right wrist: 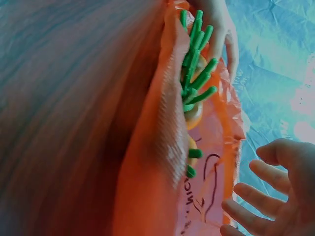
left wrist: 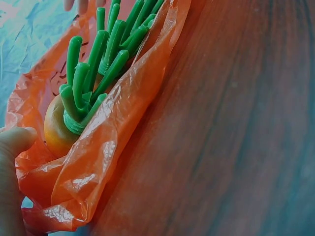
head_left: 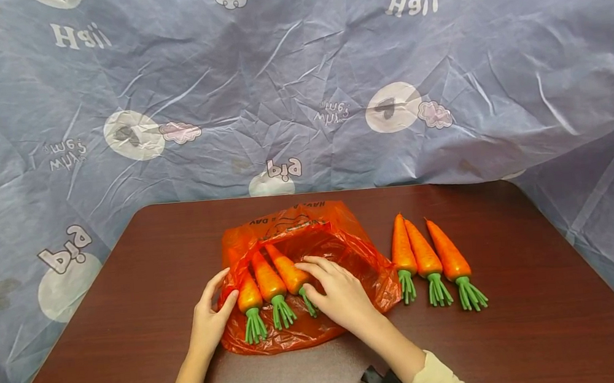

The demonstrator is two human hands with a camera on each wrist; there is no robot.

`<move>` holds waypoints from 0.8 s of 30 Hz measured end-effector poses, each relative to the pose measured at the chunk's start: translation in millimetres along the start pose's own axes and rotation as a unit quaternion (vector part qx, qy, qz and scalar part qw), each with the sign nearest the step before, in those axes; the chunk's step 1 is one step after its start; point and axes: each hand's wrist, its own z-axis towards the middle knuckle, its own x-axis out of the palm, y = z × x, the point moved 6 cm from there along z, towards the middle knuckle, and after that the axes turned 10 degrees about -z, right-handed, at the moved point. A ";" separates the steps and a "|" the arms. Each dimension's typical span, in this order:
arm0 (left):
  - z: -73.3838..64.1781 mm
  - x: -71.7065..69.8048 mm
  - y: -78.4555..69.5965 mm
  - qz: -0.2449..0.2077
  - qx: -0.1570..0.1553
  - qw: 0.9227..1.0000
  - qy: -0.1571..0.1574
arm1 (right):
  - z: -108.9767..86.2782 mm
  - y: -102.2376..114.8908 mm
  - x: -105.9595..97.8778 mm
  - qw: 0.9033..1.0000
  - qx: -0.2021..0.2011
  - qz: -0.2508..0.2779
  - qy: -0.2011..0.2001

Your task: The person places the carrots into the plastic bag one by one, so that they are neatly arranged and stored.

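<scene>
Pinching the left rim of the thin orange bag (head_left: 361,266) between thumb and fingers, my left hand (head_left: 208,315) steadies that side. The bag lies on the brown table (head_left: 520,331), mouth gaping toward me. Film glossy and wrinkled: judged nearly weightless, limp, slippery, easily torn; best held by a gathered fold of rim.

Inside, left to right: first carrot (head_left: 248,296), second carrot (head_left: 268,278), third carrot (head_left: 288,272), green ends toward me, narrow ends deeper in. Moulded-looking stems suggest props; I estimate light, firm, smooth. Preferred hold: around the thick shoulder, just past the stems. Stems probably flex, so a poor handle.

Over the third carrot, my right hand (head_left: 342,296) has its fingers spread; I cannot tell whether the fingertips touch the skin.

Right of the bag, on the table: fourth carrot (head_left: 402,247) just beside its edge, fifth carrot (head_left: 424,253) close alongside, sixth carrot (head_left: 448,250) slightly apart. Shoulders reachable from above; tapered tips would likely slip.
</scene>
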 end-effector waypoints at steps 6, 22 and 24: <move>-0.5 0.2 -1.7 -0.004 -0.001 1.000 0.003 | -5.2 -2.4 -17.3 0.999 0.005 0.015 -0.039; -2.2 3.5 -20.9 -0.007 -0.012 1.000 0.006 | -21.2 -19.6 -46.7 0.997 0.011 0.003 -0.081; -1.6 2.9 -17.4 -0.004 -0.011 1.000 0.005 | -23.7 -23.4 -49.1 0.996 0.014 -0.003 -0.085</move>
